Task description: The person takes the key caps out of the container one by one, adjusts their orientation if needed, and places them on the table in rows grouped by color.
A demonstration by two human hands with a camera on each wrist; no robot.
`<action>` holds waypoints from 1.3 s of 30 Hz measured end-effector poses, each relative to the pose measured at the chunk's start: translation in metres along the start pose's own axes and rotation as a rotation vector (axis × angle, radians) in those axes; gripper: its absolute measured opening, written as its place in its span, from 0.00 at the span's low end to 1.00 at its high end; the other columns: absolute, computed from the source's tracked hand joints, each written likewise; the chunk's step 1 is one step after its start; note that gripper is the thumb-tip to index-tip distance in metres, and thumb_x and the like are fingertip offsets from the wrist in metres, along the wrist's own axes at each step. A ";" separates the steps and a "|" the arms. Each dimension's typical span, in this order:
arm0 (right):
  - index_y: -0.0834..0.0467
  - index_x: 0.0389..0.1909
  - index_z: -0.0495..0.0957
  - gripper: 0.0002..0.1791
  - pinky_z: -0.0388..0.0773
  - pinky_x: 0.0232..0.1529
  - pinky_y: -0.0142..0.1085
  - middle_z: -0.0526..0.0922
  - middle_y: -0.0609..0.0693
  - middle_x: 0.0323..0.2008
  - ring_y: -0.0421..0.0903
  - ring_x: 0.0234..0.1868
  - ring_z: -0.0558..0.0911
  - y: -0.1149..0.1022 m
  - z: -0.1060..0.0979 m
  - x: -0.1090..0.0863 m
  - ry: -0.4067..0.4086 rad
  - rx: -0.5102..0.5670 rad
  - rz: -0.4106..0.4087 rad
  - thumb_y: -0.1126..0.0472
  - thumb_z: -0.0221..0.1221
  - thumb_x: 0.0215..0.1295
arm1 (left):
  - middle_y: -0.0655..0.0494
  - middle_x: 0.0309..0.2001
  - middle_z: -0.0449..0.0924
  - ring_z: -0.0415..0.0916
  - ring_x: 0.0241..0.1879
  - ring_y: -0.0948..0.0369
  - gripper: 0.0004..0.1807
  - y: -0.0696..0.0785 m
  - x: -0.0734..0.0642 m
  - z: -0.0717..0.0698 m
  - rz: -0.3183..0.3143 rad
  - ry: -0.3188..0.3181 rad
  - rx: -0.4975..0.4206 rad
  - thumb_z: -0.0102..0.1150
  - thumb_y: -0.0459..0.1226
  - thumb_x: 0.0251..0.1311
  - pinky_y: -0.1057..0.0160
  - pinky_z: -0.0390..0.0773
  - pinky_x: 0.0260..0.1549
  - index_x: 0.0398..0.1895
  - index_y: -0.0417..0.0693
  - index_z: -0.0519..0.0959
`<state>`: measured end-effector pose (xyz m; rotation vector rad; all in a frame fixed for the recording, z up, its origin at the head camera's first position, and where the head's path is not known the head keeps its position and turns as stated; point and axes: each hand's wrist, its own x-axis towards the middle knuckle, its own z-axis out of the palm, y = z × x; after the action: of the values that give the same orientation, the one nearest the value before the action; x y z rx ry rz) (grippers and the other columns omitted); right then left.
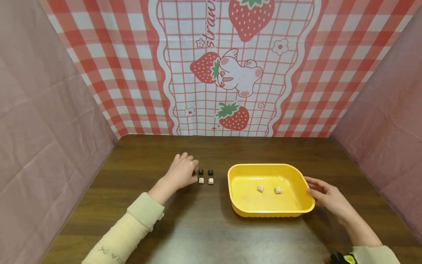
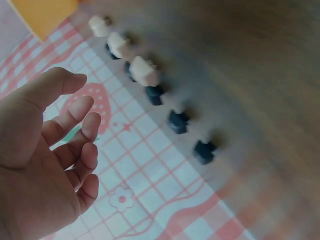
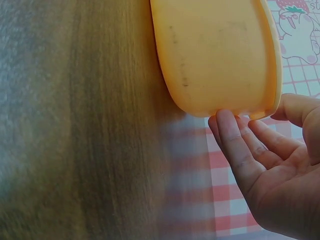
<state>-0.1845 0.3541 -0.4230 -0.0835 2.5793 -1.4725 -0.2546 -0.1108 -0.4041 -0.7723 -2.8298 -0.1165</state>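
Note:
My left hand (image 1: 179,171) hovers beside a small group of keycaps on the table, fingers loosely bent. Nothing shows between thumb and fingers in the left wrist view. Black keycaps (image 1: 210,172) form the far row and cream keycaps (image 1: 211,181) the near row; the hand hides part of the group in the head view. The left wrist view shows several more black keycaps (image 2: 178,121) running along the row. My right hand (image 1: 333,203) grips the right end of a yellow plastic tray (image 1: 271,212), thumb over the rim and fingers against its outer wall.
Two cream keycaps (image 1: 278,190) lie apart on the tray floor. The dark wooden table (image 1: 211,234) meets a red-checked strawberry cloth (image 1: 132,73) at the back. Pink cloth (image 1: 56,121) hangs along the left and right sides.

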 end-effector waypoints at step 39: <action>0.68 0.69 0.54 0.34 0.81 0.39 0.39 0.64 0.74 0.62 0.34 0.42 0.80 -0.002 -0.001 0.001 -0.008 0.014 0.005 0.54 0.52 0.69 | 0.63 0.36 0.73 0.62 0.38 0.62 0.15 0.101 0.064 -0.037 0.146 -0.001 -0.047 0.64 0.50 0.52 0.61 0.60 0.40 0.40 0.57 0.78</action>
<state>-0.1858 0.3543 -0.4207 -0.0806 2.5611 -1.4853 -0.2508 0.0027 -0.3521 -0.9852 -2.7693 -0.1604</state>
